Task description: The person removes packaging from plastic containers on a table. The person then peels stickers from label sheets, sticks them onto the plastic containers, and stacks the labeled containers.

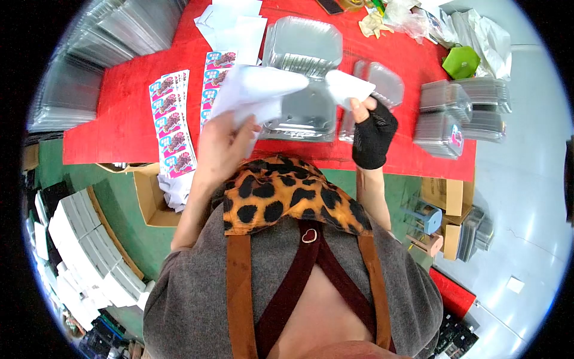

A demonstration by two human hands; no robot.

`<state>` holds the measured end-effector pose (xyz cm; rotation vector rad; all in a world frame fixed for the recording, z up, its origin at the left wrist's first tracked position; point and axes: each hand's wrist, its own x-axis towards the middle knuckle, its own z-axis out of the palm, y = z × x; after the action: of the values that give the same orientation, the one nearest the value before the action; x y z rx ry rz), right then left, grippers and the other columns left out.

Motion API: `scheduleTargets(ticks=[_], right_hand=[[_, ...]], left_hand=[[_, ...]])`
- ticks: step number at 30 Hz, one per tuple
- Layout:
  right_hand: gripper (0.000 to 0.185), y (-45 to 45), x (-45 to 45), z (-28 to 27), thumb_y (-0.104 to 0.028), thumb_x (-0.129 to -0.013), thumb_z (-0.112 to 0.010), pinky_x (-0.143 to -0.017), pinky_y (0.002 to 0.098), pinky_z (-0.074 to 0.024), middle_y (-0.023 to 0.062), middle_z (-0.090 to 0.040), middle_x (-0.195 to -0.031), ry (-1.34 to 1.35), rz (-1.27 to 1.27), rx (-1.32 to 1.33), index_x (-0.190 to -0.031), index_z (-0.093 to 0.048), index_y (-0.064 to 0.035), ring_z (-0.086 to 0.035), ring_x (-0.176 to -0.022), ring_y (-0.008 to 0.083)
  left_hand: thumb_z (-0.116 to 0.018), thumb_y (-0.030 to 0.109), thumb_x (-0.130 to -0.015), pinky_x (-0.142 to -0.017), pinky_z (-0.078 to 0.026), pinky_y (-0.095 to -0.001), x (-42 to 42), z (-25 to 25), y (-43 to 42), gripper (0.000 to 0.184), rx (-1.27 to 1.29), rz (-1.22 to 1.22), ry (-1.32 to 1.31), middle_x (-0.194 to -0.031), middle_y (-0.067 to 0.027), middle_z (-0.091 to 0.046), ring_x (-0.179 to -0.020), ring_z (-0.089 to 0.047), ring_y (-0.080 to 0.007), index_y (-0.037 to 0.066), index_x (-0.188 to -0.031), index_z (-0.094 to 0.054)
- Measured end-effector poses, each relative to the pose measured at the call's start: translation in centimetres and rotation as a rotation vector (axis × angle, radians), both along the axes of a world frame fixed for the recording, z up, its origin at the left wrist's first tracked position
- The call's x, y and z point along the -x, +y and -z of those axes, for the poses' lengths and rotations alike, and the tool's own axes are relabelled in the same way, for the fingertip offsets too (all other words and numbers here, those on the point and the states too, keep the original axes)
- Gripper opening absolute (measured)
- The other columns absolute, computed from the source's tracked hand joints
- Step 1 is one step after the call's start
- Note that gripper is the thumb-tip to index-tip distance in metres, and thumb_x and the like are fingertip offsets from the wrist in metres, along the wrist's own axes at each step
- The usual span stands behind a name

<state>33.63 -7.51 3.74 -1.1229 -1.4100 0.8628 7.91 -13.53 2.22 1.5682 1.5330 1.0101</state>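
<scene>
My left hand [224,143] is closed on a white paper sheet [257,84], which is bent and slightly blurred. In a black fingerless glove, my right hand [373,128] pinches a smaller white paper piece [347,87] between thumb and fingers. Below both papers lies an open clear plastic clamshell box [304,42], partly covered by them. Strips of printed labels with a fruit picture, one label strip [173,128] and another label strip [214,78], lie left of the box. Beside my right hand is another clear plastic box [385,84], partly hidden by the glove.
Stacked clear boxes [442,113] stand on the red table [119,134] at right, and tall stacks of clear plastic trays [113,36] at far left. White sheets [233,27], a green object [461,62] and plastic bags [481,39] lie toward the back. A cardboard box [152,200] sits below.
</scene>
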Motion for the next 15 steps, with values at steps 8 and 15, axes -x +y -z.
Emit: scheduleTargets(ticks=[8,15], right_hand=[[0.022,1.0,0.3,3.3,-0.009,-0.079,-0.07,-0.081,0.04,-0.0532,0.0101,-0.07,-0.101,-0.742,-0.249,-0.558,-0.101,-0.07,-0.0096,-0.066,-0.095,0.0294],[0.023,1.9,1.4,5.3,-0.008,-0.077,-0.07,-0.079,0.0415,-0.0528,0.0119,-0.069,-0.098,-0.785,-0.293,-0.579,-0.1,-0.068,-0.0059,-0.065,-0.092,0.0303]], left_hand=[[-0.052,0.013,-0.098,-0.06,-0.046,-0.0259,4.0,0.8,0.6,0.025,-0.061,-0.369,-0.248,-0.08,-0.0097,-0.071,-0.067,-0.059,-0.0098,-0.008,-0.093,-0.066],[-0.052,0.014,-0.098,-0.057,-0.043,-0.0247,3.4,0.5,0.6,0.026,-0.056,-0.387,-0.364,-0.078,-0.008,-0.07,-0.063,-0.057,-0.0086,-0.007,-0.091,-0.067]])
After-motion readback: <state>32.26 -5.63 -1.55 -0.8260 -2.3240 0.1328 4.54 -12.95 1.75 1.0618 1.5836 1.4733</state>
